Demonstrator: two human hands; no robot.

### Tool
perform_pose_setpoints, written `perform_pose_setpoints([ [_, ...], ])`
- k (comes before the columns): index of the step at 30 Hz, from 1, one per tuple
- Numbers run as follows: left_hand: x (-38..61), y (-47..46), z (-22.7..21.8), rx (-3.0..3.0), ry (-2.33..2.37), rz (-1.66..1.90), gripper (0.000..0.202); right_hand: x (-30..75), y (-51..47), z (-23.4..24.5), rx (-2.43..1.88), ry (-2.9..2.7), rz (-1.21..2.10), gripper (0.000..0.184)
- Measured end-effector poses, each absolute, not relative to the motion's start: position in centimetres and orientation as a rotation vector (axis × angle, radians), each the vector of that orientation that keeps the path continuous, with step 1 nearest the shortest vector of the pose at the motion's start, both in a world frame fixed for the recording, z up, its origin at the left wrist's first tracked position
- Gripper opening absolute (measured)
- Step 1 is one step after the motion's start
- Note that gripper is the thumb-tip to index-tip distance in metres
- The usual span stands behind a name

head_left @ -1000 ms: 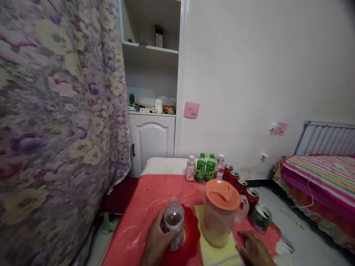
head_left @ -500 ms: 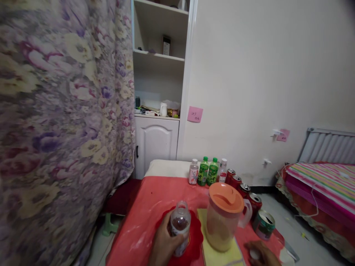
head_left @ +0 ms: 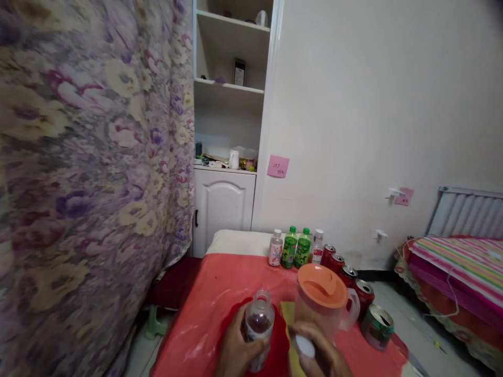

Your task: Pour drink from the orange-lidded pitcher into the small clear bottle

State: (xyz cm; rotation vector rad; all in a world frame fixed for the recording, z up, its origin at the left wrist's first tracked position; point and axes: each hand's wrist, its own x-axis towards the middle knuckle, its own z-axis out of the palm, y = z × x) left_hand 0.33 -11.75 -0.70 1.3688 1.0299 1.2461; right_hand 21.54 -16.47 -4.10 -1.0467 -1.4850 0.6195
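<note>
From your head camera: your left hand point(head_left: 236, 350) wraps its grip around a small clear plastic bottle point(head_left: 258, 327), uncapped, rounded at the shoulder, standing on a glossy red scalloped mat point(head_left: 280, 335) on the counter point(head_left: 208, 309), which wears a slick red cover. Your right hand point(head_left: 320, 356) pinches a smooth white cap point(head_left: 305, 346) just beside the bottle. Behind it stands a translucent pitcher point(head_left: 324, 303) with a matte orange lid. Red cans point(head_left: 353, 285) and green bottles point(head_left: 296, 247) line the far edge.
</note>
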Motion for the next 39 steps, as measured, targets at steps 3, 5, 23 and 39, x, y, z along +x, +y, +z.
perform_pose_setpoints([
  [3, 0.2, -11.7, -1.1, 1.382, 1.006, 1.277, 0.061, 18.2, -15.5, 1.1, -1.052, -1.549, 0.631, 0.045],
  [5, 0.2, -11.8, -1.0, 1.39, 0.99, 1.274, 0.06, 17.0, -15.0, 4.2, -1.087, -1.602, 0.669, 0.043],
  [23, 0.3, -12.7, -0.2, 1.375, 0.884, 1.213, 0.059, 16.3, -13.6, 8.6, -1.11, -1.946, 0.79, 0.037],
  [39, 0.0, -12.8, -0.3, 1.426, 0.874, 1.197, 0.062, 17.4, -13.7, 13.2, -1.195, -2.331, 0.586, 0.017],
])
